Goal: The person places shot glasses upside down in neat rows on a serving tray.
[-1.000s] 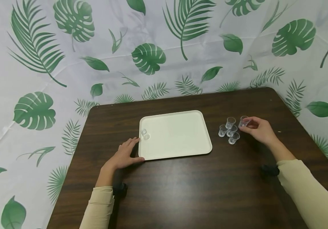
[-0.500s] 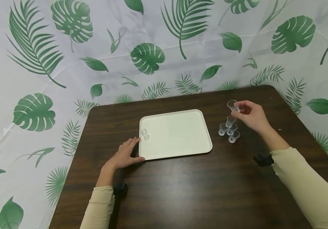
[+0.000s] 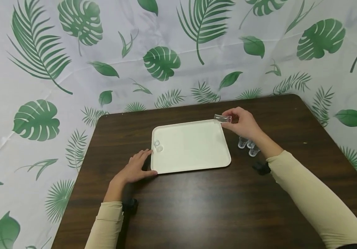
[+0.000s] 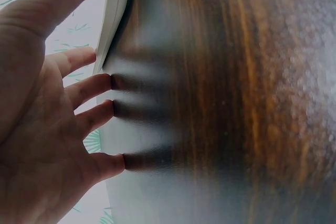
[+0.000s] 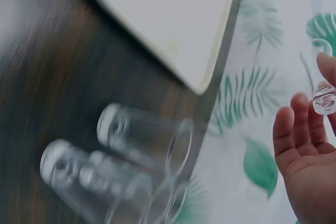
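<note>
My right hand (image 3: pixel 244 123) pinches a clear shot glass (image 3: pixel 222 118) by its base, above the back right corner of the cream tray (image 3: pixel 194 148). The glass is tipped onto its side, mouth pointing left; its thick base (image 5: pixel 324 100) shows in the right wrist view. On the tray's left side stands another small clear glass (image 3: pixel 157 144). My left hand (image 3: pixel 135 167) rests at the tray's front left corner, fingers spread, thumb at the front edge. The left wrist view shows that hand's palm (image 4: pixel 42 119) and fingertips touching the table.
Right of the tray, several clear shot glasses (image 3: pixel 242 142) cluster on the dark wood table (image 3: pixel 191 207), partly hidden by my right hand and wrist. A leaf-print cloth (image 3: pixel 119 69) hangs behind the table and along its sides.
My right hand lifted a shot glass from beside the cluster, carried it left to the tray's back right corner and tipped it sideways. My left hand has stayed in place.
</note>
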The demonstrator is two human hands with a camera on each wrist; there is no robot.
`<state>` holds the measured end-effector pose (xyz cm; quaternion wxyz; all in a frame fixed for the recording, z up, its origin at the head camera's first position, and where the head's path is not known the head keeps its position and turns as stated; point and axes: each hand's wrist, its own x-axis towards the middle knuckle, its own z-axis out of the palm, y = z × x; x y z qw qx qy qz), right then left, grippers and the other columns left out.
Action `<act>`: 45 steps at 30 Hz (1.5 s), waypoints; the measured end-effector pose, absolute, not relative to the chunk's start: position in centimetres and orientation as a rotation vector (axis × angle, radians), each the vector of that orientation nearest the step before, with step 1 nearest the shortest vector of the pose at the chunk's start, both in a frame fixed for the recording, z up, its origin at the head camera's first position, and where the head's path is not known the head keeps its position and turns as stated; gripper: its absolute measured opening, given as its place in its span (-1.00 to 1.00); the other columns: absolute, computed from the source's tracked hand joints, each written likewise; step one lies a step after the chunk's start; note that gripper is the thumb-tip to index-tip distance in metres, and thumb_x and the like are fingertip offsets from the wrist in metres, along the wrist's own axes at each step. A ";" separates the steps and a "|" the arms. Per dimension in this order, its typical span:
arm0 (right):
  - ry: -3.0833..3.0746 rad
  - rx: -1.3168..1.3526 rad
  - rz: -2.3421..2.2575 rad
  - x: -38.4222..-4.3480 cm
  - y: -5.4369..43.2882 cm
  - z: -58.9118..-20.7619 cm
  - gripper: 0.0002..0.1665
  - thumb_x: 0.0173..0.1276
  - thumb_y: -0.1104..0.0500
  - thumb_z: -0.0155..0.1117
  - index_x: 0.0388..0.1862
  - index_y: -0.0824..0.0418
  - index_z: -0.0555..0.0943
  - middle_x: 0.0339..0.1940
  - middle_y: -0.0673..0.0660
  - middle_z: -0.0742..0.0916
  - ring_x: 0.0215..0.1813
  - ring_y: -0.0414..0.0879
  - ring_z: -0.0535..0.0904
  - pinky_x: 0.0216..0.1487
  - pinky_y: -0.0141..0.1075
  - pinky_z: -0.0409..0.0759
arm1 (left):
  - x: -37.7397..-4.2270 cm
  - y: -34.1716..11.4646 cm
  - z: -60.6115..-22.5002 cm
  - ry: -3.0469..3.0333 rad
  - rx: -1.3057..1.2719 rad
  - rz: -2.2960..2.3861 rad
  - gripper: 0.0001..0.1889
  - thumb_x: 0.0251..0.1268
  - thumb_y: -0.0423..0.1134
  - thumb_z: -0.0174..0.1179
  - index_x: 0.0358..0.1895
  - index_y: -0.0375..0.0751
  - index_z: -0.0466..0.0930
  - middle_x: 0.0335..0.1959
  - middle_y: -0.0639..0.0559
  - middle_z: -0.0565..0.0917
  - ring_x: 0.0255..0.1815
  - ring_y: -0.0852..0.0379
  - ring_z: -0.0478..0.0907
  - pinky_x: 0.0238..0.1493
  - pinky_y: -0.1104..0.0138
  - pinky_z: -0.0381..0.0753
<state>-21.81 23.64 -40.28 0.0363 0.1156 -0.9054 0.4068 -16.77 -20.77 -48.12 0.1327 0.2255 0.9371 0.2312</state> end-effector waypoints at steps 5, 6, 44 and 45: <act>-2.785 0.384 1.260 -21.9 20.7 -40.8 -0.60 0.25 0.20 0.44 0.05 0.26 0.64 -0.16 0.17 0.60 -0.16 0.06 0.53 -0.18 -0.10 0.51 | -16.9 -20.5 -48.1 2.712 0.654 0.682 0.02 0.12 0.26 0.34 0.54 -0.18 0.09 0.51 -0.24 0.15 0.48 -0.33 0.04 0.36 -0.29 -0.04; -2.775 0.380 1.272 -22.0 20.0 -41.0 -0.61 0.23 0.20 0.45 0.04 0.25 0.65 -0.17 0.16 0.60 -0.17 0.05 0.54 -0.20 -0.10 0.52 | -16.9 -20.5 -48.0 2.713 0.651 0.684 0.02 0.12 0.26 0.34 0.54 -0.17 0.09 0.51 -0.24 0.15 0.49 -0.33 0.04 0.36 -0.29 -0.04; -2.817 0.525 1.211 -22.1 3.7 -46.9 -0.55 0.19 0.25 0.45 0.09 0.11 0.65 -0.19 0.01 0.60 -0.16 -0.13 0.59 -0.11 -0.27 0.52 | -16.8 -20.8 -47.5 2.708 0.629 0.674 0.01 0.12 0.24 0.35 0.53 -0.19 0.11 0.50 -0.26 0.15 0.47 -0.34 0.07 0.35 -0.29 -0.01; -2.819 0.532 1.203 -22.1 3.6 -46.9 -0.56 0.19 0.25 0.45 0.09 0.11 0.65 -0.19 0.00 0.60 -0.17 -0.13 0.59 -0.11 -0.27 0.52 | -16.8 -20.8 -47.6 2.707 0.626 0.671 0.01 0.12 0.24 0.35 0.53 -0.19 0.11 0.50 -0.26 0.15 0.47 -0.34 0.07 0.35 -0.29 -0.01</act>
